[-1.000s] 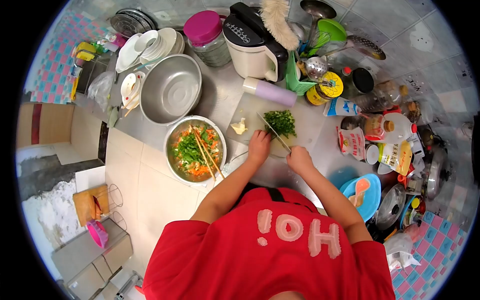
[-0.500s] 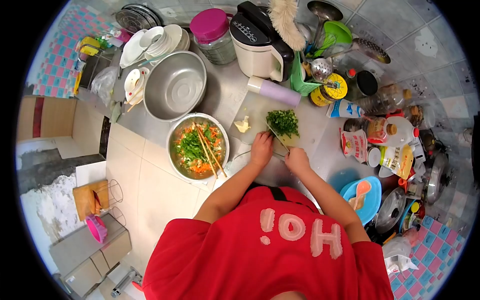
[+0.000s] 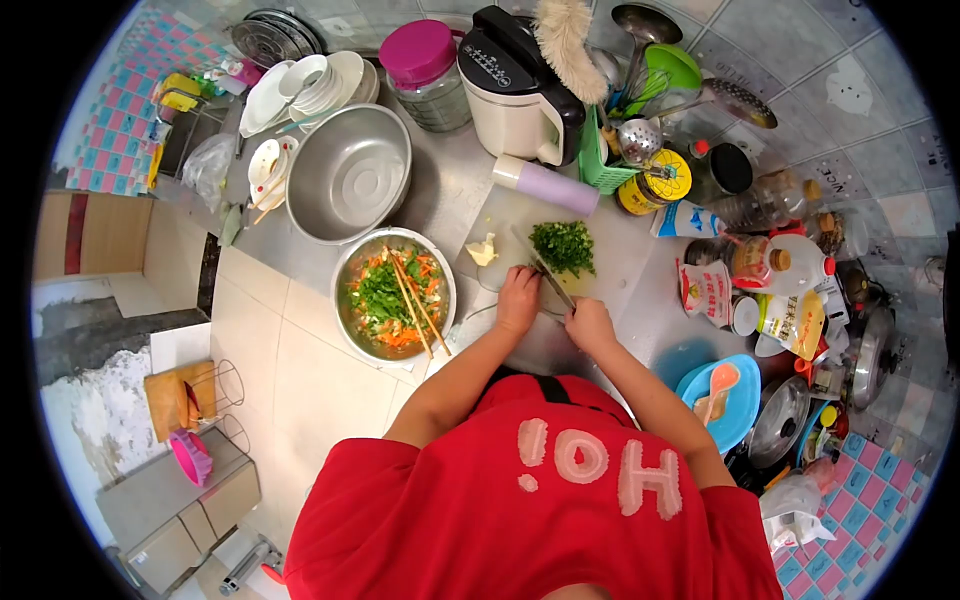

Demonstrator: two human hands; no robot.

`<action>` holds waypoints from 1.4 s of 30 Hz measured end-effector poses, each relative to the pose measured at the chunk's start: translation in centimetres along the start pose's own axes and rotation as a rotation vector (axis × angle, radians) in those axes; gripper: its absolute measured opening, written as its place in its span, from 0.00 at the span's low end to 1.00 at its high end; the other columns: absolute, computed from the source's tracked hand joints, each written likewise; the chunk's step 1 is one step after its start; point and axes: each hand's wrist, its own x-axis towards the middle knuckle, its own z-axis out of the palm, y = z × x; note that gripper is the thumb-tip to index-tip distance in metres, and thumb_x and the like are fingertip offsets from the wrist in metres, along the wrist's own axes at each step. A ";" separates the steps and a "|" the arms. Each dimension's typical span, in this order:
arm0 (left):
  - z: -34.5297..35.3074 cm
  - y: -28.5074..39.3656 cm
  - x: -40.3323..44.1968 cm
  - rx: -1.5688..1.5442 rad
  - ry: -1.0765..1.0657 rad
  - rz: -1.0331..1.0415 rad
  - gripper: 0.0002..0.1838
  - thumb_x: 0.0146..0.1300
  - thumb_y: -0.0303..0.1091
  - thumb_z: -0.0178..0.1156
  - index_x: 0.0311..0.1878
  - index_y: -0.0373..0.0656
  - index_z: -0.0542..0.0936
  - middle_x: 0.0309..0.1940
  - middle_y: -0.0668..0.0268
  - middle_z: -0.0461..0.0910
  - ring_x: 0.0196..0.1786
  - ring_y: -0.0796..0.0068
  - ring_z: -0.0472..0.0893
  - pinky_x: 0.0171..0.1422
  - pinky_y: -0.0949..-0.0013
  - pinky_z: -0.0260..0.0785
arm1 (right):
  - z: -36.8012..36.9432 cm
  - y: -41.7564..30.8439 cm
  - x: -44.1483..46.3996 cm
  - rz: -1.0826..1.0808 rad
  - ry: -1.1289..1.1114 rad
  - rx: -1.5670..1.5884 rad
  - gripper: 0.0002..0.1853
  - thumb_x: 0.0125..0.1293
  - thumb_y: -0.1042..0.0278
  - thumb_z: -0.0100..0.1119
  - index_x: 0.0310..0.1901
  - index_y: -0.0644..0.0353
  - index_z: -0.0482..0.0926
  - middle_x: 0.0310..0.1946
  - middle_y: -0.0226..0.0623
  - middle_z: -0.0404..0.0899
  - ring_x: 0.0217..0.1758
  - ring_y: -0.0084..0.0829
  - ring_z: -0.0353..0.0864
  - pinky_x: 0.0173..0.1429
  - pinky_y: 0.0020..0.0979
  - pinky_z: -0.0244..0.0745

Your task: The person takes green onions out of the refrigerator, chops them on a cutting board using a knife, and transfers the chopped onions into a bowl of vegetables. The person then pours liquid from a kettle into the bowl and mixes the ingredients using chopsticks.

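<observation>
In the head view my right hand point(image 3: 590, 325) is closed round the handle of a knife point(image 3: 553, 281), its blade slanting up and left across the cutting board point(image 3: 622, 262). Beside the blade, my left hand point(image 3: 518, 298) has its fingers curled down at the board; what they press on is hidden. A heap of chopped green herbs point(image 3: 562, 247) lies just beyond the blade. Further left on the board is a pale yellow lump point(image 3: 482, 250), perhaps ginger or garlic.
Left of the board stands a metal bowl point(image 3: 446, 318) of shredded carrot and greens with chopsticks point(image 3: 419, 308). Behind it are a large steel basin point(image 3: 402, 185) and stacked plates point(image 3: 345, 80). A lilac-capped cylinder point(image 3: 556, 190) borders the board; bottles, packets and a blue basin point(image 3: 741, 400) crowd the right.
The knife's blade has shifted off the herb heap to its left, closer to my left fingers, and is turned differently. Both hands stay in nearly the same place.
</observation>
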 end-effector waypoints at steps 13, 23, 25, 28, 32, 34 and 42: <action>-1.8 0.9 1.9 -0.050 -0.004 0.005 0.07 0.51 0.23 0.63 0.35 0.36 0.79 0.39 0.58 0.76 0.46 0.55 0.74 0.49 0.59 0.71 | -4.6 -0.6 -0.2 0.069 -0.178 -0.129 0.12 0.56 0.68 0.55 0.39 0.61 0.82 0.32 0.57 0.81 0.39 0.57 0.80 0.48 0.50 0.76; -1.0 0.4 0.8 -0.040 0.012 -0.039 0.09 0.51 0.23 0.60 0.37 0.36 0.80 0.38 0.59 0.76 0.46 0.57 0.75 0.50 0.61 0.72 | -3.0 -0.4 0.0 0.008 -0.069 -0.001 0.10 0.54 0.69 0.55 0.34 0.65 0.82 0.27 0.57 0.79 0.34 0.57 0.80 0.42 0.49 0.76; -1.0 0.4 0.7 -0.045 0.001 -0.036 0.09 0.50 0.22 0.59 0.37 0.36 0.79 0.38 0.59 0.76 0.46 0.57 0.75 0.49 0.62 0.72 | -3.0 -0.7 -0.6 0.014 -0.073 -0.055 0.10 0.55 0.69 0.55 0.34 0.65 0.81 0.27 0.57 0.79 0.34 0.57 0.80 0.42 0.49 0.76; -0.6 -0.1 0.3 -0.024 -0.004 0.018 0.09 0.50 0.21 0.58 0.36 0.35 0.79 0.38 0.59 0.76 0.46 0.57 0.74 0.49 0.62 0.72 | -1.4 -0.5 -0.4 0.065 -0.054 -0.058 0.10 0.55 0.69 0.55 0.35 0.64 0.82 0.28 0.57 0.79 0.35 0.56 0.80 0.44 0.49 0.76; -0.3 -0.2 0.4 -0.035 0.004 0.050 0.09 0.50 0.22 0.58 0.37 0.35 0.78 0.39 0.58 0.75 0.46 0.57 0.74 0.49 0.62 0.72 | -0.4 0.8 1.2 0.051 -0.015 0.090 0.10 0.55 0.68 0.56 0.36 0.63 0.82 0.30 0.57 0.80 0.37 0.56 0.80 0.46 0.50 0.76; -0.2 -0.3 0.8 -0.039 0.004 0.056 0.09 0.50 0.22 0.58 0.38 0.35 0.78 0.40 0.58 0.75 0.46 0.57 0.74 0.49 0.62 0.72 | -1.6 0.6 1.3 0.006 0.024 0.146 0.09 0.55 0.69 0.55 0.34 0.64 0.81 0.29 0.57 0.79 0.36 0.57 0.80 0.44 0.49 0.75; -1.4 1.0 1.6 -0.059 0.049 -0.046 0.09 0.51 0.22 0.59 0.38 0.36 0.77 0.40 0.58 0.75 0.47 0.54 0.74 0.50 0.60 0.71 | -5.1 -0.8 0.1 -0.036 -0.097 -0.092 0.09 0.55 0.70 0.55 0.31 0.68 0.80 0.28 0.58 0.79 0.34 0.57 0.79 0.44 0.49 0.75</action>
